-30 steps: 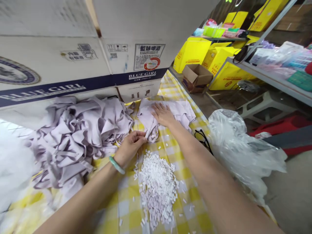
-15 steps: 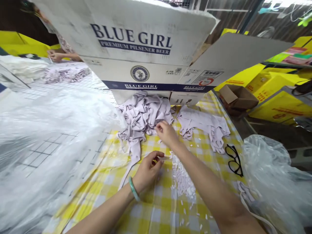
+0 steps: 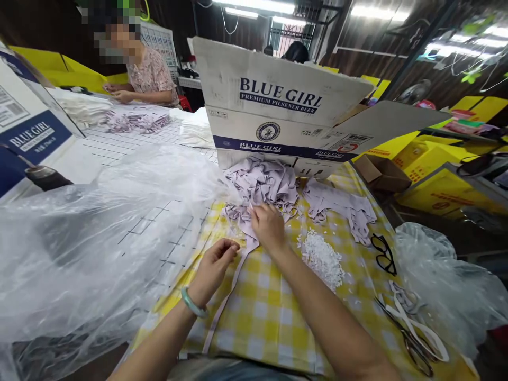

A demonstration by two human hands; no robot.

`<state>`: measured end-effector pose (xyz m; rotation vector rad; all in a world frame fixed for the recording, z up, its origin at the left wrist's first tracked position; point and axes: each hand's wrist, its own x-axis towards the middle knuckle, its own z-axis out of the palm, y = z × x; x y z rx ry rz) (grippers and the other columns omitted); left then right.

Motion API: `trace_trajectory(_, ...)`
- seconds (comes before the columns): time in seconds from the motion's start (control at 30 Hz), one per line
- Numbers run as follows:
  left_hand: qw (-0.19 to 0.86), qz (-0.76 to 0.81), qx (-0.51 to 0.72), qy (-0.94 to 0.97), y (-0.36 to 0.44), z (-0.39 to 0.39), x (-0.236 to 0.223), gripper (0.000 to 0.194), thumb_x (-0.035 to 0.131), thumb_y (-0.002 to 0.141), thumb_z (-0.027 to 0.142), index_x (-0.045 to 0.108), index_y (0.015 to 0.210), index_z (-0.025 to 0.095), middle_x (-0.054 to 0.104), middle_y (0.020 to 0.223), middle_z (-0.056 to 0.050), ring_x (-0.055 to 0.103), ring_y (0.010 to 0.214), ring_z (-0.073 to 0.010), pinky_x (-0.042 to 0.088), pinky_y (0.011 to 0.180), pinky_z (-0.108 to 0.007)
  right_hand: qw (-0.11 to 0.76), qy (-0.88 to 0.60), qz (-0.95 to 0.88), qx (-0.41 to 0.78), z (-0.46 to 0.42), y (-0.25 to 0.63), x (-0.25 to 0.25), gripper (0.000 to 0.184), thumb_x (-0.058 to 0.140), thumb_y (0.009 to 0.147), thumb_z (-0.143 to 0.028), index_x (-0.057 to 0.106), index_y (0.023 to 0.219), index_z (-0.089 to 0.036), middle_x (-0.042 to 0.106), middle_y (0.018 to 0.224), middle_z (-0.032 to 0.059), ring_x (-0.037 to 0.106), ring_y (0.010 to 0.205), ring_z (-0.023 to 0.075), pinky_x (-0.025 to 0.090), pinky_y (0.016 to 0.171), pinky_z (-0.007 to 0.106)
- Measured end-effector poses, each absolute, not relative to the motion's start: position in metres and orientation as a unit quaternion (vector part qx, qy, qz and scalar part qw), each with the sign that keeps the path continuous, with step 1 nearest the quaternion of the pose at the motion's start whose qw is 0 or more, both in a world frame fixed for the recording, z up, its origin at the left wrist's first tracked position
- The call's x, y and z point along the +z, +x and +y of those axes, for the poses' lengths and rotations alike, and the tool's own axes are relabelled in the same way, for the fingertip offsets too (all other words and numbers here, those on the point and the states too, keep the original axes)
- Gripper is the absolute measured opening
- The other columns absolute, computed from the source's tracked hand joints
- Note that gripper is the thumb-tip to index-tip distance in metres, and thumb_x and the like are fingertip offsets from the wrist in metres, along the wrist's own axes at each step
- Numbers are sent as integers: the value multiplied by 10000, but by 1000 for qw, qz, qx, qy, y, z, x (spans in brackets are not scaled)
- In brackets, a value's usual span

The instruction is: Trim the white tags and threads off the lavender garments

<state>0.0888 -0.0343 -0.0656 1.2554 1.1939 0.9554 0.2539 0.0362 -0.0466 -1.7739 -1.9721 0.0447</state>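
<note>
My right hand point(image 3: 270, 228) is closed at the front of a heap of lilac cloth pieces point(image 3: 264, 180), its fingertips pinching at one of them. From that heap a long lilac strap point(image 3: 223, 307) runs toward me over the yellow checked cloth point(image 3: 257, 312). My left hand point(image 3: 214, 267), with a green bangle point(image 3: 193, 302) at the wrist, has thumb and fingers pressed together just beside this strap. What it pinches is too small to name. Right of my right hand lies a pile of small white bits point(image 3: 322, 259). Behind it is a flatter stack of lilac pieces point(image 3: 339, 203).
An open cardboard box point(image 3: 286, 124) stands behind the heap. Clear plastic sheeting point(image 3: 91, 233) covers the left side, with a cone of thread point(image 3: 47, 177) there. Glasses point(image 3: 384, 255), scissors point(image 3: 413, 346) and a plastic bag point(image 3: 448, 280) lie at right. Another person point(image 3: 153, 79) sits beyond.
The view has lifted and turned left, bringing the other person and scissors into view. My right hand has moved left from the heap's right edge to its front, close to the strap.
</note>
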Motion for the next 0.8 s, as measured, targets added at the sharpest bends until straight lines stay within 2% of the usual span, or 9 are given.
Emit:
trace_trajectory(0.13,681,442,441,382,82,-38,-64,329,680,786,474,668,926,177,671,972,-55,627,857,-160,508,794,-279,326,-533,-776,88,-43,256,-37,284,445,984,-290,647,810,-194,626,828,60,571,820,185,438,758,294)
trace_trajectory(0.27,751,395,441,292,85,-39,-71,382,743,746,439,627,997,176,664,1097,-84,651,893,-166,525,809,-299,279,-420,-843,186,-104,237,-49,242,478,969,-276,626,800,-186,599,804,48,556,781,170,449,708,277)
trace_trajectory(0.33,728,417,448,308,85,-37,-74,413,752,728,442,619,1013,175,668,1062,-78,652,863,-159,527,793,-300,266,-428,-840,203,-104,231,-58,192,511,950,-270,612,809,-190,609,822,45,563,786,171,453,706,275)
trace_trajectory(0.5,656,465,465,370,75,-41,-74,387,743,719,457,660,955,162,669,941,-41,606,784,-132,494,738,-258,302,-616,-713,142,-34,238,-69,96,541,913,-229,590,836,-195,619,884,44,578,823,178,449,767,290)
trace_trajectory(0.63,532,526,427,508,62,-58,-78,274,676,784,419,672,903,172,658,873,-25,586,774,-147,464,722,-265,288,-664,-678,130,1,252,-81,167,632,842,-361,577,846,-203,614,916,58,570,838,213,440,749,323)
trace_trajectory(0.7,473,537,386,581,61,-66,-84,253,621,824,413,663,898,175,662,881,-34,601,794,-167,470,725,-283,267,-679,-670,137,-2,259,-90,218,696,777,-365,571,851,-204,607,927,63,560,843,224,432,739,329)
trace_trajectory(0.8,489,529,351,599,67,-73,-90,267,560,863,414,643,911,166,666,873,-49,626,779,-181,499,725,-305,257,-682,-668,152,-21,264,-91,136,615,832,-271,527,752,-206,576,835,37,540,791,190,420,729,303)
